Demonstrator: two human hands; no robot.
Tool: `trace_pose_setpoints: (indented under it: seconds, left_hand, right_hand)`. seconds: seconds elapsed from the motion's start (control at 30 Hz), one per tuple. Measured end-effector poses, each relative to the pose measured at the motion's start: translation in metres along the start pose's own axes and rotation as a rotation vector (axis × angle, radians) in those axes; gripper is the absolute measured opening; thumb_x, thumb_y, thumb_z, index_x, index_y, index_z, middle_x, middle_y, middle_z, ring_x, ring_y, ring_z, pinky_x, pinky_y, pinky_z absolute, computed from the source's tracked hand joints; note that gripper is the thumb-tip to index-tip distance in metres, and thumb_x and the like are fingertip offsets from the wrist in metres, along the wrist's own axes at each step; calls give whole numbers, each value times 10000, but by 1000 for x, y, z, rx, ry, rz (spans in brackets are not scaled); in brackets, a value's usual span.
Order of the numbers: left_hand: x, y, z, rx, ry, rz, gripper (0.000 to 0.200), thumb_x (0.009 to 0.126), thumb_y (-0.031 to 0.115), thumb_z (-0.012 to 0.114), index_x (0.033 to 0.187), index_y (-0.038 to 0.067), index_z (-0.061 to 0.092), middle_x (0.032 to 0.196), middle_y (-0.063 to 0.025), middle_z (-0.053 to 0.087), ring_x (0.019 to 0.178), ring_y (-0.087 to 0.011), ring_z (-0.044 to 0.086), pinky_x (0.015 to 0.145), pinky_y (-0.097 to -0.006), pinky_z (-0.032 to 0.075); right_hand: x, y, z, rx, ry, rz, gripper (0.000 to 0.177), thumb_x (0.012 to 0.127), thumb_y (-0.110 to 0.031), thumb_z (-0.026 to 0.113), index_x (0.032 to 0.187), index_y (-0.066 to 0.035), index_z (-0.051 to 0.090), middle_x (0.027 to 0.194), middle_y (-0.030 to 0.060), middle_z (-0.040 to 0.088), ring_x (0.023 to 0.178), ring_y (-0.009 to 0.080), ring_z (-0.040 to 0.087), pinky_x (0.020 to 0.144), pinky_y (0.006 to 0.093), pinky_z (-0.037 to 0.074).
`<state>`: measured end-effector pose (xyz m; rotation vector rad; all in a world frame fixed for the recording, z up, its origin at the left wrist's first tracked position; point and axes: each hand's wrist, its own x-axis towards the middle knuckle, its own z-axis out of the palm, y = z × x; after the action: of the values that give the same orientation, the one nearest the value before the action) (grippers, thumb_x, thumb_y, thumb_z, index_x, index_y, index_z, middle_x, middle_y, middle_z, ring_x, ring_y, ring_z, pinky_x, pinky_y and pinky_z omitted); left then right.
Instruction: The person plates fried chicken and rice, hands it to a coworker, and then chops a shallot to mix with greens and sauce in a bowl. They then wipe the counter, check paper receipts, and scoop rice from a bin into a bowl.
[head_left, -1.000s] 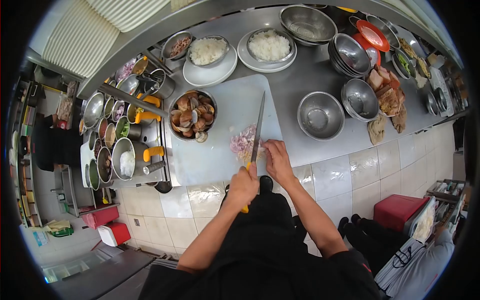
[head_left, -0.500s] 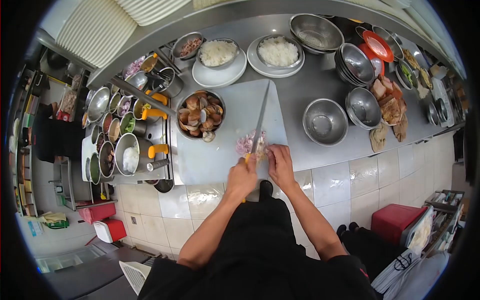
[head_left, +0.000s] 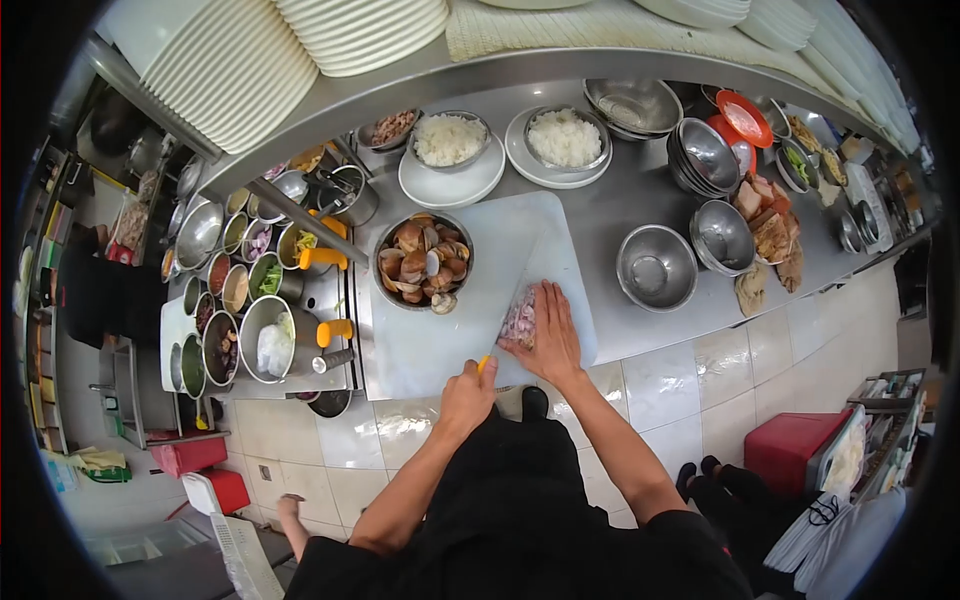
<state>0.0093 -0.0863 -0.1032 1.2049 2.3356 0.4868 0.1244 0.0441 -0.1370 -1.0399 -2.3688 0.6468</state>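
My left hand [head_left: 467,398] is closed on the yellow handle of a knife [head_left: 485,364] at the near edge of the white cutting board [head_left: 420,345]. The blade is hard to make out; it seems to run away along the left side of a chopped pink-purple pile [head_left: 520,320]. Against the right side of this pile lies my right hand [head_left: 550,335], its fingers stretched forward and its thumb pointing left. A metal bowl of clams [head_left: 422,262] stands on the board's left part.
Two bowls of rice [head_left: 450,139] [head_left: 566,138] stand on white plates behind the board. Metal bowls [head_left: 656,267] are at right, near cooked meat [head_left: 775,225]. Ingredient pots [head_left: 267,338] fill the left side. Another person's hand [head_left: 290,505] shows at lower left, a shelf [head_left: 400,82] overhead.
My left hand and the knife have come down and left. My right hand has gone from curled fingers to flat, stretched ones beside the pile. Another person's hand has appeared at lower left.
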Motion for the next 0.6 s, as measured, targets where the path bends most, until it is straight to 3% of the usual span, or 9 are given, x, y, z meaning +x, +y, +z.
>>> trace_pose_setpoints:
  seconds: [0.07,0.1,0.17,0.23,0.4,0.43,0.6]
  left_hand:
    - [2,-11,-6,-635,-287,-352,586,891,548,389,810,-23,489,525,-134,521,388,-257,528,378,-377,436]
    - [2,-20,-11,-639,-296,-343,586,891,548,389,810,-23,489,525,-134,521,388,-257,528,378,-377,436]
    - [0,-37,-18,-939,-498,-488,635,861,617,380,762,-5,466,490,-49,421,317,-133,401,299,-283,354]
    - [-6,-39,-15,-978,-518,-509,635,857,624,380,754,2,458,487,-50,416,317,-139,398,299,-288,356]
    - [-21,-30,-3,-990,-619,-502,630,855,632,369,758,15,444,487,-48,405,323,-141,387,311,-286,355]
    - [-20,-28,-3,-1034,-645,-523,617,853,631,381,755,24,433,486,-52,398,320,-150,362,318,-296,338]
    - [-14,-28,-3,-1054,-690,-486,617,854,629,382,760,22,436,482,-51,398,315,-146,359,309,-298,334]
  right_hand:
    - [0,-4,1,-30,15,5,914,695,-431,689,1334,44,240,1374,247,273,1286,421,222,1069,480,187]
    - [0,-6,3,-46,27,8,889,709,-408,682,1334,46,241,1370,251,279,1283,424,228,1071,476,186]
    - [3,-12,12,-71,79,35,848,732,-416,654,1323,49,262,1351,260,300,1272,430,246,1061,486,201]
    - [7,-20,25,-92,128,61,808,754,-423,626,1311,51,282,1332,269,321,1261,437,265,1051,497,216]
    - [15,-36,48,59,349,135,554,780,-273,628,1214,9,432,1265,241,392,1195,448,337,985,509,305]
    - [15,-41,50,72,415,148,398,786,-144,613,1136,6,499,1221,212,445,1148,412,407,941,465,373]
    - [24,-43,61,313,589,245,228,809,-41,561,1029,18,571,1129,175,535,1024,345,531,885,381,434]
